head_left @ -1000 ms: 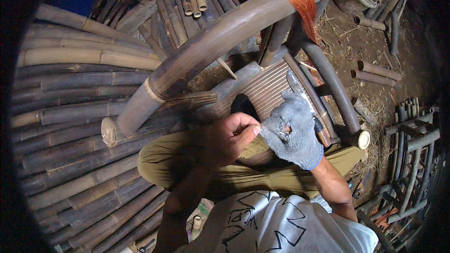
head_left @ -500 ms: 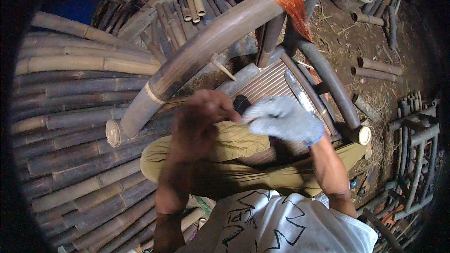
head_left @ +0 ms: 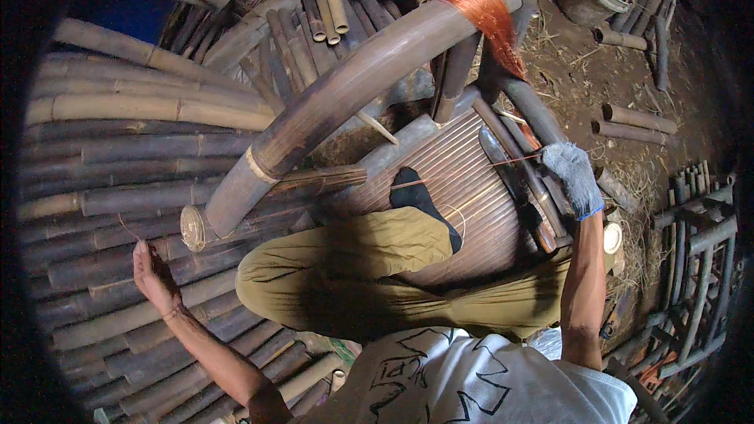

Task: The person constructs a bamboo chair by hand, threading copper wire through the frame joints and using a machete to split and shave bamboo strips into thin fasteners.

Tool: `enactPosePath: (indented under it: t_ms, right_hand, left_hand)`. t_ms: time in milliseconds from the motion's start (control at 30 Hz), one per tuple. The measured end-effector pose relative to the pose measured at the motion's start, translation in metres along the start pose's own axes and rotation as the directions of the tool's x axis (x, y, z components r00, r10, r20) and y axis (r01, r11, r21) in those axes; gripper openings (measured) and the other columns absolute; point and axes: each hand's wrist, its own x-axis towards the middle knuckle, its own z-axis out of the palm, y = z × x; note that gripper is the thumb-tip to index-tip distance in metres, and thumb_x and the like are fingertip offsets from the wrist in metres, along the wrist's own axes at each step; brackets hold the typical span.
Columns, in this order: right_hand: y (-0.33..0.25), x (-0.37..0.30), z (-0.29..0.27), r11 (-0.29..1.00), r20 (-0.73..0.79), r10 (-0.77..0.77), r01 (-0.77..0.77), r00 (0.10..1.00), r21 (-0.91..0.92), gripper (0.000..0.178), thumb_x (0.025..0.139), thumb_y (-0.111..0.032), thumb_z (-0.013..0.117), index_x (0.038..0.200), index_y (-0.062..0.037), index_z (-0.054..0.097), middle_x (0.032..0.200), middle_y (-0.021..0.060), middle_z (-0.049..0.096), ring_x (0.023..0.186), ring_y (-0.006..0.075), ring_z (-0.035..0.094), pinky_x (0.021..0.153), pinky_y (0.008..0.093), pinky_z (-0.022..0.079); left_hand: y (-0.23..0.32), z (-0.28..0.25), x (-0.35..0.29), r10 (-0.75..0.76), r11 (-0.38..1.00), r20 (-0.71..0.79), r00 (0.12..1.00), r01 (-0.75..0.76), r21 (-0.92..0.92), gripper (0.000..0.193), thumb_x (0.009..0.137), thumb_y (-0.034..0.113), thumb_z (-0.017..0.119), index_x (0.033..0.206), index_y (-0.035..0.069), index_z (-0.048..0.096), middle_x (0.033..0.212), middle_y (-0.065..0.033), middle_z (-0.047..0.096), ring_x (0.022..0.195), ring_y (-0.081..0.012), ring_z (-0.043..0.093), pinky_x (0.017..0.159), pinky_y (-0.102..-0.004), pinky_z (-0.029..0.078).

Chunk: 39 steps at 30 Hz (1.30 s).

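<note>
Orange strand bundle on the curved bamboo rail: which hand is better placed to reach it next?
Probably the right hand: gloved, it is nearer the hanging end of the orange strand bundle. The left hand is farther away, out over the dark bamboo poles.

upper centre: orange strand bundle (head_left: pixel 481 9) looks glossy | curved bamboo pole (head_left: pixel 345 86) smooth, faint sheen | centre: slatted panel (head_left: pixel 455 141) smooth, glossy | right: grey glove (head_left: pixel 571 177) matt knitted cloth
</note>
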Motion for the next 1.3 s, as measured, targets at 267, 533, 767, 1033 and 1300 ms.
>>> enactPosePath:
  t_ms: [267, 533, 767, 1033, 1300]
  right_hand:
    - [-0.002, 0.012, 0.052, 0.988, 0.215, -0.093, 0.116, 0.972, -0.098, 0.026, 0.09, -0.026, 0.071, 0.095, -0.0008, 0.069, 0.087, 0.0023, 0.063, 0.084, 0.0157, 0.058, 0.08, 0.0333, 0.048]
    - [-0.174, -0.057, 0.174, 0.683, 0.436, -0.68, 0.726, 0.59, 0.083, 0.081, 0.077, -0.028, 0.077, 0.144, -0.003, 0.04, 0.128, 0.0225, 0.057, 0.118, 0.0361, 0.058, 0.101, 0.0387, 0.048]
    - [-0.138, -0.043, 0.113, 0.983, 0.377, -0.175, 0.14, 0.909, 0.119, 0.013, 0.081, -0.013, 0.071, 0.086, -0.001, 0.072, 0.083, 0.0129, 0.072, 0.07, 0.0196, 0.068, 0.067, 0.0322, 0.054]
    - [-0.046, 0.008, 0.063, 0.999, 0.286, 0.038, -0.036, 0.957, -0.011, 0.027, 0.085, -0.027, 0.075, 0.081, -0.0009, 0.067, 0.078, 0.0051, 0.064, 0.067, 0.0137, 0.059, 0.062, 0.0291, 0.05]
    - [-0.018, 0.021, 0.133, 0.998, 0.423, -0.031, 0.047, 0.906, -0.029, 0.024, 0.089, -0.026, 0.073, 0.084, -0.0021, 0.072, 0.082, 0.0048, 0.068, 0.073, 0.0156, 0.06, 0.067, 0.0311, 0.05]
  left_hand:
    - [0.001, -0.008, -0.049, -0.236, 0.969, 0.151, 0.96, 0.22, 0.114, 0.012, 0.097, 0.02, 0.064, 0.103, 0.01, 0.062, 0.083, 0.0044, 0.059, 0.057, -0.0003, 0.04, 0.047, -0.0176, 0.029]
    - [0.098, 0.157, -0.088, 0.025, 0.966, 0.934, 0.357, -0.247, 0.069, 0.012, 0.089, 0.008, 0.068, 0.098, 0.001, 0.066, 0.091, -0.0075, 0.069, 0.083, -0.0144, 0.066, 0.074, -0.0282, 0.052]
    - [0.092, 0.133, -0.046, 0.192, 0.875, 0.64, 0.744, -0.425, 0.232, 0.012, 0.091, 0.011, 0.068, 0.095, 0.0, 0.068, 0.086, 0.0003, 0.064, 0.076, -0.0072, 0.056, 0.067, -0.0224, 0.046]
    - [-0.034, -0.051, -0.07, -0.251, 0.842, 0.412, 0.876, -0.013, 0.54, 0.026, 0.089, 0.017, 0.073, 0.074, -0.001, 0.064, 0.073, 0.0012, 0.059, 0.074, -0.0093, 0.048, 0.064, -0.0242, 0.038]
    - [-0.183, -0.242, -0.078, -0.281, 0.751, 0.247, 0.928, 0.052, 0.658, 0.024, 0.087, 0.012, 0.071, 0.106, -0.002, 0.064, 0.098, -0.0079, 0.066, 0.09, -0.0199, 0.06, 0.079, -0.0333, 0.051]
